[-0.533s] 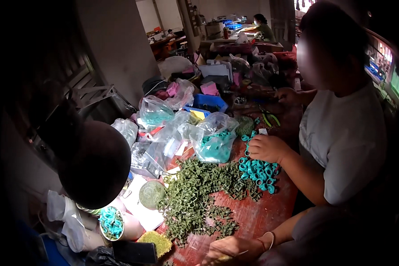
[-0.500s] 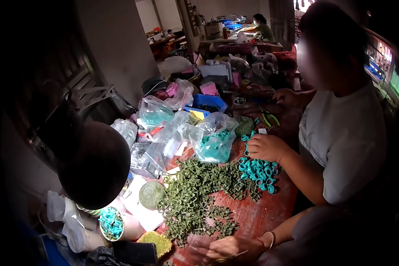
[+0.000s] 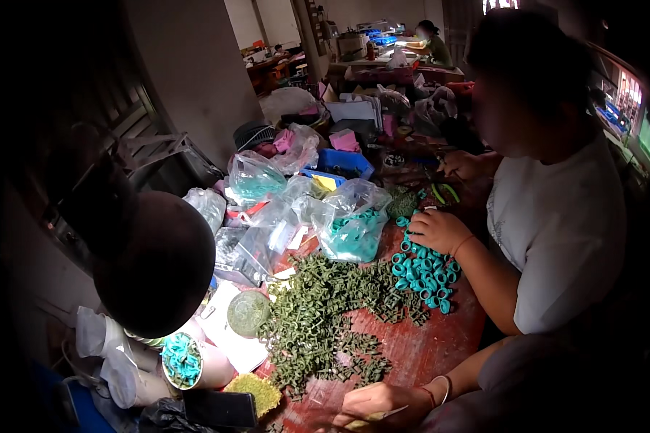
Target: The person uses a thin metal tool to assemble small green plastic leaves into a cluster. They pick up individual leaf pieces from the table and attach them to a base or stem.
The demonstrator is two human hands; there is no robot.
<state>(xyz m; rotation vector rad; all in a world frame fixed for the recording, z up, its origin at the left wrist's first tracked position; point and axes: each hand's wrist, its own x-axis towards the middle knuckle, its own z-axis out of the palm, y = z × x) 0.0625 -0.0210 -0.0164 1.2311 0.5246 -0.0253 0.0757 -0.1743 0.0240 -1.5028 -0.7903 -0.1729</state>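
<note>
My right hand (image 3: 384,401), with bands at its wrist, is low at the table's near edge. Its fingers are closed around a thin, pale yellowish piece (image 3: 374,417) with a pointed end, whose kind I cannot make out. My left hand is out of the picture. Ahead of my right hand spreads a large heap of small dark green ring-like pieces (image 3: 318,303). Left of the hand lies a rough yellow-green pad (image 3: 256,394). A round, speckled green disc or dish (image 3: 248,314) sits beside the heap, on white paper (image 3: 227,346).
A co-worker's hand (image 3: 440,232) rests over teal rings (image 3: 422,278) on the right. A lamp (image 3: 155,263) overhangs the left. A tub of teal pieces (image 3: 202,368), a black phone-like slab (image 3: 220,409), clear bags (image 3: 354,224), a blue bin (image 3: 339,164) and green-handled pliers (image 3: 444,193) stand around.
The view has shifted slightly. My right hand has turned a little, and more of the yellowish piece shows. The co-worker leans slightly differently, with a hand still at the teal rings.
</note>
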